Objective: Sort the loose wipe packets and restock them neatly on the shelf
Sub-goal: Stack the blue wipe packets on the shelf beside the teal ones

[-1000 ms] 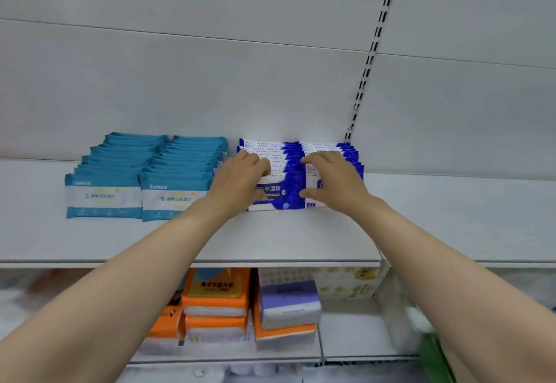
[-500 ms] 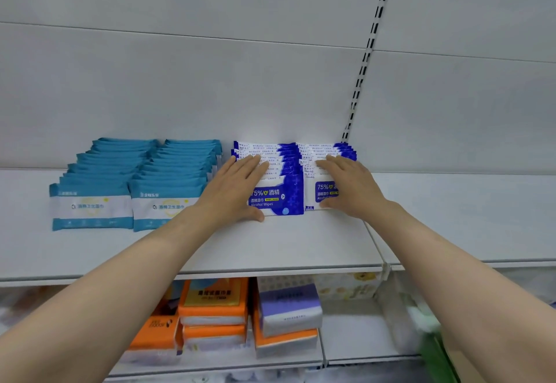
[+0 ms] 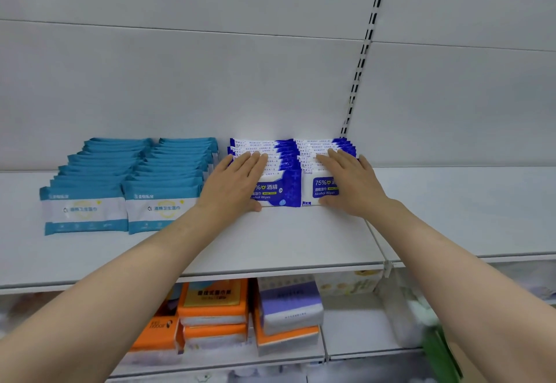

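Observation:
Two rows of dark blue and white alcohol wipe packets (image 3: 281, 184) lie overlapped on the white shelf (image 3: 270, 241), running back to the wall. My left hand (image 3: 233, 185) lies flat with straight fingers on the left blue row. My right hand (image 3: 350, 182) rests flat on the right blue row (image 3: 320, 185). Left of them sit two overlapped rows of teal and white wipe packets, one (image 3: 85, 209) at the far left and one (image 3: 162, 205) beside it. Neither hand grips a packet.
A slotted upright (image 3: 359, 63) runs up the back wall behind the blue rows. On the shelf below stand orange tissue packs (image 3: 215, 304) and a purple and white pack (image 3: 290, 301). Another white shelf section (image 3: 469, 211) continues to the right.
One second ago both hands had curled fingers on the front blue packets. They flattened out, and now lie on top of the two rows, which look more even.

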